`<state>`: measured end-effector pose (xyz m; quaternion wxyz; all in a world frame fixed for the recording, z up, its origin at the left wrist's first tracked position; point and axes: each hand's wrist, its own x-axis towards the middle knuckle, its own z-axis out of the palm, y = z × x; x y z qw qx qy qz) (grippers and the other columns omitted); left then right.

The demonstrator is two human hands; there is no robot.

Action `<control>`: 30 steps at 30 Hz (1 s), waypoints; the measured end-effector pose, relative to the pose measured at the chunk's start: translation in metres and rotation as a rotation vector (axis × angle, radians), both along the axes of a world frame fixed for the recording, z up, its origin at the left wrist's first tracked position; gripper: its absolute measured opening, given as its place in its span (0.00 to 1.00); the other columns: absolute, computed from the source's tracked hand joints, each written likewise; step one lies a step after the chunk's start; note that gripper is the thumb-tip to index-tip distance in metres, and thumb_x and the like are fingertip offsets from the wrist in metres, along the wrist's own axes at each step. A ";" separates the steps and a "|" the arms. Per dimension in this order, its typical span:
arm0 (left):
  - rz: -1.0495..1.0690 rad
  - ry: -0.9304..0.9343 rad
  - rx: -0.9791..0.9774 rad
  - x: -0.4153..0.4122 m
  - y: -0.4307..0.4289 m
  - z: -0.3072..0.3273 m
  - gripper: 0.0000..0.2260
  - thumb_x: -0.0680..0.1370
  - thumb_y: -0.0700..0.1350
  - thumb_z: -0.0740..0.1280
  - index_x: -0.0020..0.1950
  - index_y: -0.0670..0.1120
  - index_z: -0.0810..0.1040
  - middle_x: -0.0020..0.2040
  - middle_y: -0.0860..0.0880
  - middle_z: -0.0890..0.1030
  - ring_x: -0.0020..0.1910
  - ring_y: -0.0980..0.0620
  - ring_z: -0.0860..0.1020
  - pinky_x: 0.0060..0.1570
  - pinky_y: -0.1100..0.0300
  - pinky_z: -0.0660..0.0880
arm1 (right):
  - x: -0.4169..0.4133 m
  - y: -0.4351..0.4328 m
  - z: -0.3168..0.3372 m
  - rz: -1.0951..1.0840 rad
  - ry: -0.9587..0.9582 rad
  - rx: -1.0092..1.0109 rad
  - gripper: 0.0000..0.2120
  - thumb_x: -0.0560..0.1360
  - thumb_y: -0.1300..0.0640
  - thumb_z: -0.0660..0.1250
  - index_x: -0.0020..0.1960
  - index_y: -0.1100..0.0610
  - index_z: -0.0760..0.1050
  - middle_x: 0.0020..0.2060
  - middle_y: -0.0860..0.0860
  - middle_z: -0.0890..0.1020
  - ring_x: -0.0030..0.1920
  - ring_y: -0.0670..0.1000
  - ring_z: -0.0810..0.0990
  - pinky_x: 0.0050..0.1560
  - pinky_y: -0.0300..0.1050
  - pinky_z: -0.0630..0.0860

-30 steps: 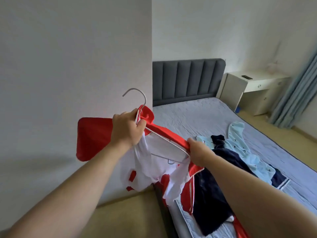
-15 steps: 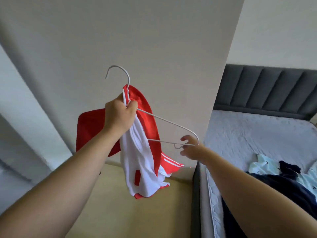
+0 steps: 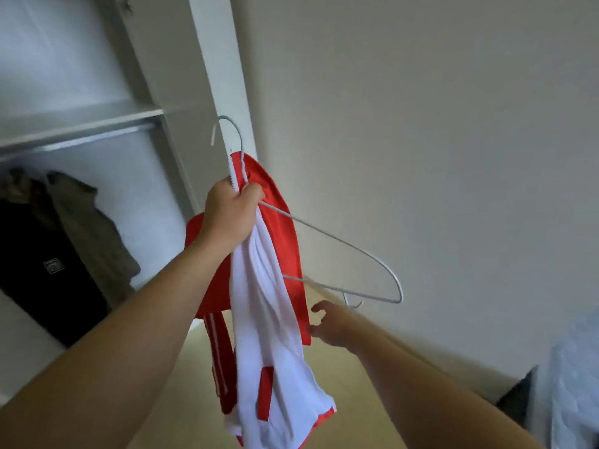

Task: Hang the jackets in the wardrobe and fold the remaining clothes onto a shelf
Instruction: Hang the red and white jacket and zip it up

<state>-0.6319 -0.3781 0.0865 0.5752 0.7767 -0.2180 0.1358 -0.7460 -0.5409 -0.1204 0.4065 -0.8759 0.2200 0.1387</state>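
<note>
My left hand (image 3: 231, 215) grips a white wire hanger (image 3: 343, 247) just below its hook, together with the collar of a red and white jacket (image 3: 269, 303). The jacket hangs down bunched from that hand, off the hanger's right arm, which sticks out bare. Below the hanger's right end, my right hand (image 3: 330, 325) is open with loosely curled fingers, close to the jacket's red edge and holding nothing. The open wardrobe (image 3: 107, 121) is at the left with a rail under its shelf.
A dark jacket (image 3: 39, 270) and an olive jacket (image 3: 94, 234) hang in the wardrobe. A white wardrobe side panel (image 3: 223, 69) stands right behind the hanger hook. A plain wall fills the right, and the bed corner (image 3: 570, 393) shows at the lower right. The floor is pale wood.
The view swung left from the bed to the wardrobe. My right hand let go of the hanger's right end and dropped below it. The jacket came off that side and hangs bunched.
</note>
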 end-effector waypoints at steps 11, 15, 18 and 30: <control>0.268 0.044 -0.088 0.156 0.196 -0.003 0.10 0.69 0.46 0.65 0.30 0.47 0.68 0.25 0.56 0.66 0.26 0.57 0.67 0.27 0.63 0.65 | 0.197 0.184 0.000 0.114 -0.067 0.197 0.12 0.77 0.58 0.62 0.49 0.65 0.82 0.42 0.58 0.84 0.39 0.54 0.79 0.41 0.46 0.74; 0.399 0.083 -0.087 0.210 0.251 -0.014 0.10 0.71 0.45 0.64 0.35 0.39 0.73 0.30 0.49 0.72 0.29 0.55 0.72 0.31 0.60 0.68 | 0.260 0.191 0.024 -0.023 -0.114 0.269 0.13 0.80 0.59 0.59 0.48 0.63 0.81 0.40 0.56 0.81 0.38 0.53 0.77 0.39 0.43 0.70; 0.453 0.122 -0.012 0.244 0.275 -0.025 0.12 0.73 0.45 0.64 0.32 0.41 0.73 0.28 0.53 0.75 0.27 0.56 0.73 0.33 0.58 0.70 | 0.304 0.187 0.045 -0.122 -0.138 0.422 0.14 0.78 0.55 0.64 0.37 0.59 0.81 0.31 0.56 0.81 0.26 0.50 0.78 0.27 0.39 0.72; 0.577 0.066 0.416 0.371 0.252 -0.064 0.16 0.80 0.45 0.64 0.33 0.50 0.67 0.29 0.52 0.73 0.28 0.54 0.71 0.34 0.57 0.69 | 0.493 0.146 0.133 -0.064 -0.235 0.428 0.13 0.78 0.51 0.66 0.46 0.62 0.79 0.32 0.56 0.76 0.30 0.54 0.73 0.27 0.40 0.65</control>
